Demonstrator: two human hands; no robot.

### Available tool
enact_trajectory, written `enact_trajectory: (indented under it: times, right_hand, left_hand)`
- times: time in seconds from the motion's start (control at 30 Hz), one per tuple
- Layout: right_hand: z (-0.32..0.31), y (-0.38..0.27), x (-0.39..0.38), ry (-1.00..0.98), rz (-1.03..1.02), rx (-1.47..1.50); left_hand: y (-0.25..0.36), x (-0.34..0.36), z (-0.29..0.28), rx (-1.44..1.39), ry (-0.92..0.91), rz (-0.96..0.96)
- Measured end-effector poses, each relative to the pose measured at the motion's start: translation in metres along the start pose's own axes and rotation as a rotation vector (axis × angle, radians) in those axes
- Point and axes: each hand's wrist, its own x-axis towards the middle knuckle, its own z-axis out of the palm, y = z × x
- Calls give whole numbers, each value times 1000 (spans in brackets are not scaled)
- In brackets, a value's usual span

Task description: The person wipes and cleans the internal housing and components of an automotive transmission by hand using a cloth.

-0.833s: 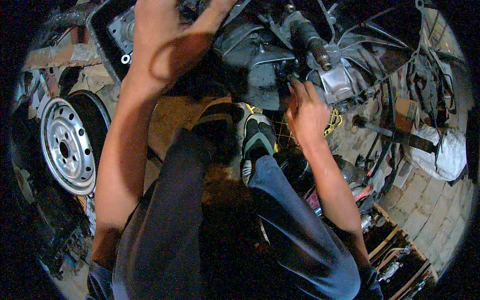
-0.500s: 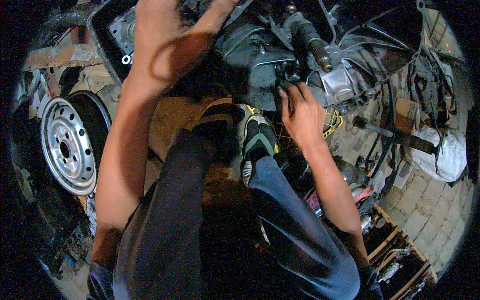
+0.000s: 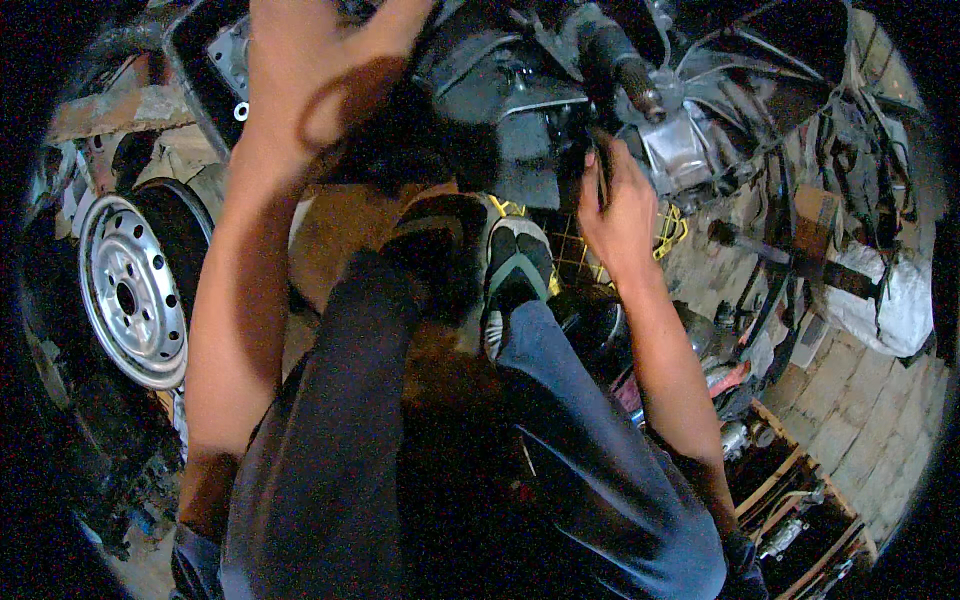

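My left hand [image 3: 325, 70] reaches to the top edge, over a dark, open-sided part. Its thumb stretches out to the right, while the other fingers lie outside the view, so I cannot tell what they hold. To the right, my right hand [image 3: 622, 205] is raised with thumb and fingers bent close together around something dark and thin that I cannot make out. The fingertips are just below a dark metal housing [image 3: 685, 150] with a bright, ribbed face. A splined shaft [image 3: 635, 85] sticks out above them. A dark flat panel [image 3: 528, 155] hangs left of the fingers.
A silver wheel rim [image 3: 130, 290] stands at the left. Between my shoe [image 3: 518, 255] and right wrist is a yellow wire basket [image 3: 572, 250]. A white sack [image 3: 868, 310] and a dark bar [image 3: 800, 262] lie at the right. A wooden crate [image 3: 800, 480] of metal parts sits lower right.
My right hand has moved a little right and up, away from the dark flat panel. My left hand has shifted slightly left, as has the wheel rim in the view.
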Motion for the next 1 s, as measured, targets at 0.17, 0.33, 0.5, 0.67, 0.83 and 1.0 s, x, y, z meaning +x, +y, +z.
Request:
enact_trajectory:
  times: [0.17, 0.33, 0.5, 0.67, 0.83, 1.0]
  right_hand:
    - [15, 4, 1, 131, -55, -60]
    - [12, -6, 10, 191, -80, -123]
    - [16, -6, 7, 186, -171, -117]
    - [26, 5, 1, 241, -149, -109]
    - [22, 11, -5, 279, -139, -69]
    - [24, 18, -11, 308, -95, -26]
  left_hand:
    - [27, 2, -5, -184, -59, -22]
    - [-2, 4, 8, -88, 56, 94]
    - [-9, 5, 8, -125, 44, 105]
    - [-7, 7, 2, 66, 51, 140]
    - [13, 3, 0, -7, -16, -6]
    - [-1, 5, -6, 174, 21, 81]
